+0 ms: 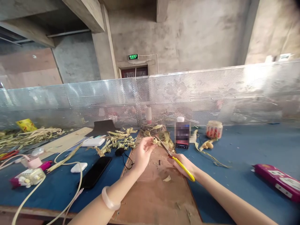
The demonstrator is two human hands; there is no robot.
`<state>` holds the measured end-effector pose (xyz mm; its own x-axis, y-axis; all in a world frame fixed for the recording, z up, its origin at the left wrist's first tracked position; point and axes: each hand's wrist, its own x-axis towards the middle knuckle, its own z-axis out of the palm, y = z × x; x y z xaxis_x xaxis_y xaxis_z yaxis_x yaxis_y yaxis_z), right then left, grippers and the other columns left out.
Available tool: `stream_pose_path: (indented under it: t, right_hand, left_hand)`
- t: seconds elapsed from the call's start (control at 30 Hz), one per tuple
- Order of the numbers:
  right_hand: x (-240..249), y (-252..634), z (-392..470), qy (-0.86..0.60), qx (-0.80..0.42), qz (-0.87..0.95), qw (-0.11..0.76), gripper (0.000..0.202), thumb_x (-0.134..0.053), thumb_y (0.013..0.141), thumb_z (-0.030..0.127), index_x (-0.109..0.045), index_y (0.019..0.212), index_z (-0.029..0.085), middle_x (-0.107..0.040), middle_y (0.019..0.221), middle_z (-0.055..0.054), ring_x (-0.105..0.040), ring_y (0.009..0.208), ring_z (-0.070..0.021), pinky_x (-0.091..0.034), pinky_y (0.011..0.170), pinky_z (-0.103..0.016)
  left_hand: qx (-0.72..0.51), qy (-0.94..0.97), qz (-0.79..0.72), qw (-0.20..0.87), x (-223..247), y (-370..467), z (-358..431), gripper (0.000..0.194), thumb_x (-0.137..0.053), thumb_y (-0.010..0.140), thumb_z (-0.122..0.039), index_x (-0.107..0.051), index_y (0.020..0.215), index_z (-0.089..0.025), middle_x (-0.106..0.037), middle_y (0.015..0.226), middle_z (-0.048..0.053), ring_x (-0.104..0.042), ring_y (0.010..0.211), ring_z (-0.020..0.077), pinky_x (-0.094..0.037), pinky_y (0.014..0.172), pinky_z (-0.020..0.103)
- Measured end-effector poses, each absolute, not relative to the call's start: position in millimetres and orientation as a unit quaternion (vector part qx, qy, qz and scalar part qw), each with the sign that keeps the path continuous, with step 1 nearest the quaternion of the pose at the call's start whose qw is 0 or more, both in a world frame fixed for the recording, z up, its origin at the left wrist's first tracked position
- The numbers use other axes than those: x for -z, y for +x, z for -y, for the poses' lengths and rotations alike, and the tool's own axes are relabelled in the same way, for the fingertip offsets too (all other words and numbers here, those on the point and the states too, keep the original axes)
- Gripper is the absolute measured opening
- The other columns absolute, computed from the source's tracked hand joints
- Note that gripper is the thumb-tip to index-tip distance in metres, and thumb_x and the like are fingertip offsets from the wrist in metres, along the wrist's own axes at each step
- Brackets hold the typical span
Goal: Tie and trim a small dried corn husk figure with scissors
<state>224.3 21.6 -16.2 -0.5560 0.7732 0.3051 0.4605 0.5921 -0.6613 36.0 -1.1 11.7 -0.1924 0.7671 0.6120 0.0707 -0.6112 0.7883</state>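
My left hand [143, 153], with a pale bangle on its wrist, pinches a small piece of dried husk [155, 142] between its fingertips. My right hand [181, 165] is closed around scissors [181, 167] with yellow handles. Their blades point up and to the left, with the tips close to the husk piece; whether they touch it I cannot tell. Both hands are above a brown board [152, 193] strewn with scraps. Behind them lie more dried husks [167, 139]. Left of my left hand is a pile of small knotted husk pieces [122, 140].
On the blue table [234, 147], a black phone [97, 172], white earbud case [79, 167] and cables lie left. A propped-up device [182, 134], a jar [214, 129] and a purple packet [277, 181] are right. A perforated metal screen [117, 100] runs along the back.
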Motion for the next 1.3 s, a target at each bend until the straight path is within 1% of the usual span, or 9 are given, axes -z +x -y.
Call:
stream_pose_path:
  t: [0.13, 0.33, 0.57, 0.77, 0.9, 1.13, 1.23, 1.3]
  right_hand:
    - [15.2, 224.7, -21.6, -0.371, -0.268, 0.84, 0.293, 0.034, -0.04, 0.08, 0.047, -0.034, 0.059, 0.02, -0.03, 0.053, 0.006, -0.029, 0.052, -0.0087, -0.025, 0.049, -0.024]
    - [14.1, 224.2, -22.6, -0.379, -0.273, 0.838, 0.283, 0.035, -0.042, 0.079, 0.047, -0.034, 0.057, 0.021, -0.031, 0.052, 0.006, -0.03, 0.05, -0.008, -0.025, 0.047, -0.023]
    - [12.3, 223.4, -20.6, -0.381, -0.274, 0.839, 0.277, 0.032, -0.042, 0.079, 0.043, -0.035, 0.057, 0.02, -0.033, 0.05, 0.006, -0.029, 0.048, -0.0075, -0.024, 0.045, -0.023]
    - [15.3, 222.6, -22.5, -0.378, -0.267, 0.839, 0.285, 0.034, -0.043, 0.078, 0.043, -0.033, 0.055, 0.02, -0.03, 0.05, 0.006, -0.028, 0.05, -0.0078, -0.024, 0.047, -0.023]
    - [19.0, 220.8, -25.6, -0.387, -0.263, 0.834, 0.291, 0.035, -0.042, 0.078, 0.045, -0.032, 0.054, 0.02, -0.029, 0.051, 0.006, -0.026, 0.051, -0.0079, -0.024, 0.048, -0.024]
    - [21.1, 219.1, -26.5, -0.395, -0.256, 0.829, 0.303, 0.035, -0.041, 0.079, 0.041, -0.032, 0.052, 0.02, -0.027, 0.05, 0.006, -0.026, 0.051, -0.0081, -0.022, 0.048, -0.024]
    - [19.2, 218.8, -25.4, -0.398, -0.256, 0.821, 0.32, 0.033, -0.043, 0.078, 0.041, -0.033, 0.055, 0.02, -0.029, 0.053, 0.006, -0.029, 0.054, -0.0086, -0.024, 0.05, -0.024]
    - [17.8, 218.7, -24.7, -0.401, -0.261, 0.815, 0.325, 0.032, -0.042, 0.079, 0.042, -0.035, 0.057, 0.02, -0.033, 0.054, 0.005, -0.032, 0.055, -0.0091, -0.026, 0.051, -0.024]
  left_hand:
    - [-0.688, 0.571, -0.353, 0.276, -13.2, 37.0, 2.1, 0.026, -0.071, 0.065, -0.02, -0.064, 0.089, -0.02, -0.064, 0.092, 0.007, -0.06, 0.082, 0.0178, -0.043, 0.076, 0.027]
    - [-0.698, 0.554, -0.341, 0.299, -15.9, 36.3, 2.0, 0.026, -0.073, 0.061, -0.014, -0.065, 0.086, -0.019, -0.065, 0.089, 0.006, -0.06, 0.083, 0.0164, -0.042, 0.079, 0.025]
    - [-0.689, 0.572, -0.36, 0.263, -13.0, 34.7, 0.1, 0.027, -0.072, 0.063, -0.017, -0.064, 0.088, -0.022, -0.066, 0.089, 0.004, -0.06, 0.083, 0.0178, -0.044, 0.077, 0.027]
    - [-0.69, 0.56, -0.357, 0.288, -14.3, 34.3, 1.4, 0.028, -0.074, 0.06, -0.015, -0.066, 0.086, -0.02, -0.065, 0.082, 0.005, -0.06, 0.078, 0.018, -0.043, 0.072, 0.025]
    - [-0.681, 0.575, -0.365, 0.268, -14.3, 33.0, 1.0, 0.028, -0.074, 0.061, -0.017, -0.065, 0.087, -0.021, -0.065, 0.084, 0.005, -0.06, 0.08, 0.0178, -0.044, 0.073, 0.026]
    - [-0.666, 0.589, -0.383, 0.252, -12.7, 33.1, -0.9, 0.028, -0.071, 0.066, -0.025, -0.062, 0.093, -0.022, -0.065, 0.088, 0.005, -0.06, 0.082, 0.0185, -0.045, 0.07, 0.026]
    - [-0.67, 0.58, -0.394, 0.243, -12.1, 33.9, -2.9, 0.029, -0.071, 0.066, -0.026, -0.06, 0.093, -0.022, -0.065, 0.088, 0.005, -0.06, 0.081, 0.0179, -0.045, 0.07, 0.026]
    - [-0.683, 0.563, -0.381, 0.266, -11.7, 33.8, -4.6, 0.03, -0.07, 0.066, -0.027, -0.058, 0.093, -0.022, -0.064, 0.089, 0.004, -0.061, 0.079, 0.0176, -0.046, 0.069, 0.026]
